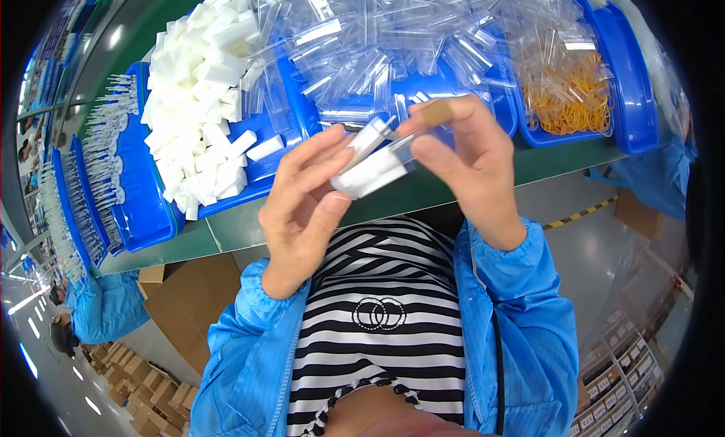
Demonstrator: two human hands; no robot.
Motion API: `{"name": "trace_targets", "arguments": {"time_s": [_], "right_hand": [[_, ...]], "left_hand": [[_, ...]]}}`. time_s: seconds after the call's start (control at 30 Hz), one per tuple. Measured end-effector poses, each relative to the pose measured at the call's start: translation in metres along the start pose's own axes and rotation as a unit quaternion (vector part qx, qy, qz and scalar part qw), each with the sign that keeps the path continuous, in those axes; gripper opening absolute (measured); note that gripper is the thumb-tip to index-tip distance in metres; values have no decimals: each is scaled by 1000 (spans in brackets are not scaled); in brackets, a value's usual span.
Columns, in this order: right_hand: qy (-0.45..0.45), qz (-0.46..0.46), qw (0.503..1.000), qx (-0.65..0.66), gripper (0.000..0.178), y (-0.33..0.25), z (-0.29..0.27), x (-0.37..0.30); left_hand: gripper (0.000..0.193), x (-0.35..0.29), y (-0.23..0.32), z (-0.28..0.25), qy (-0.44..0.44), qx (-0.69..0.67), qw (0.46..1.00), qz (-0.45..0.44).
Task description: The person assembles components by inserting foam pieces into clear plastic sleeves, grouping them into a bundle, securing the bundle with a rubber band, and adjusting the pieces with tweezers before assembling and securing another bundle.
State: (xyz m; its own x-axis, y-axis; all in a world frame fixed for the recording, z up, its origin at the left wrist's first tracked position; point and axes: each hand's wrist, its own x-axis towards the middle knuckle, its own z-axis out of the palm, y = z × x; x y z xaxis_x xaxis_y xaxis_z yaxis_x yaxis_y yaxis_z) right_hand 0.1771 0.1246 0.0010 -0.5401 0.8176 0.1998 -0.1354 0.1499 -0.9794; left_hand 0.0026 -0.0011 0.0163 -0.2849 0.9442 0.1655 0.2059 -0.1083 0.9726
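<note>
Between the fingers and thumb of my left hand are white foam-like pieces, slightly blurred and tilted up to the right. My right hand, with a tan strip around its index finger, has its thumb and fingertip closed on a slim clear piece at the right end of the white pieces. Whether the clear piece is joined to them I cannot tell. Both hands are above the table's near edge, in front of a blue tray of clear plastic sleeves.
White foam blocks are heaped at the left. Yellow rubber bands and clear bags fill a blue tray at the right. Blue trays with rows of thin clear-and-white parts line the far left. Below the table stands an open cardboard box.
</note>
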Motion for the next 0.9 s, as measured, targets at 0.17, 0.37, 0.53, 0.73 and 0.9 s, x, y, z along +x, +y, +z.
{"name": "trace_targets", "arguments": {"time_s": [0.17,0.37,0.53,0.73,0.9], "right_hand": [[13,89,993,79,25,-7,-2,-6],[-15,62,993,98,31,-3,12,-19],[-21,31,995,91,31,-4,11,-13],[-64,-32,997,9,19,-14,-2,-3],[-35,13,999,18,18,-12,-1,-7]], "left_hand": [[24,-10,-9,-3,17,-123,992,17],[23,-10,-10,4,19,-81,994,67],[34,-6,-13,3,8,-59,993,106],[52,0,1,-2,-43,-266,946,-182],[54,2,7,3,-50,-295,925,-236]]}}
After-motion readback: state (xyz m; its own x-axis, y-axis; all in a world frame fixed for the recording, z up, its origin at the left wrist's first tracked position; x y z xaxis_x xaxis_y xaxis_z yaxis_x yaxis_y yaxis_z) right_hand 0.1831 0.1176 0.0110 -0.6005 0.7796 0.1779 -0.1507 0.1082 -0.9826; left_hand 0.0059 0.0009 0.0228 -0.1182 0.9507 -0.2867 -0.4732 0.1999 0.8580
